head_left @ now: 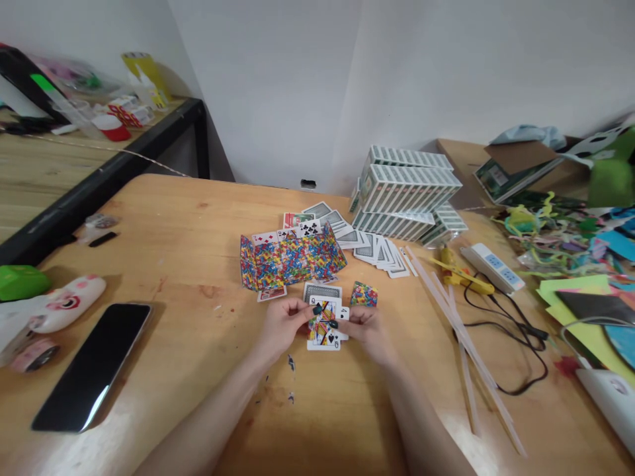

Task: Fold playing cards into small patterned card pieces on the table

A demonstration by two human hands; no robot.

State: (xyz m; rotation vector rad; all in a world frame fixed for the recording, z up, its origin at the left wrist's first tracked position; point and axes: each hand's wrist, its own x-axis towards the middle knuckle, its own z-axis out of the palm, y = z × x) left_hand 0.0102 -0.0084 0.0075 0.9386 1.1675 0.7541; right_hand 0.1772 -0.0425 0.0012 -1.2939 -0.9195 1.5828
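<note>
Near the front middle of the table, my left hand (285, 325) pinches the left edge of a queen of spades playing card (325, 330). My right hand (368, 330) pinches the right side, with a black four card (344, 315) partly showing behind the queen. Under and behind them lies a grey-backed card (322, 291). A small colourful patterned piece (364, 293) rests just beyond my right hand. Farther back stands a folded, multicoloured patterned sheet (292, 261) with face-up cards (310, 228) along its rear edge. Another card (272, 293) lies at its front.
Fanned grey-backed cards (380, 252) lie before stacked card boxes (409, 188). On the right are a yellow glue gun (461, 272), clear glue sticks (464, 344), a power strip (493, 267) and paper scraps (533, 244). A phone (94, 367) lies on the left.
</note>
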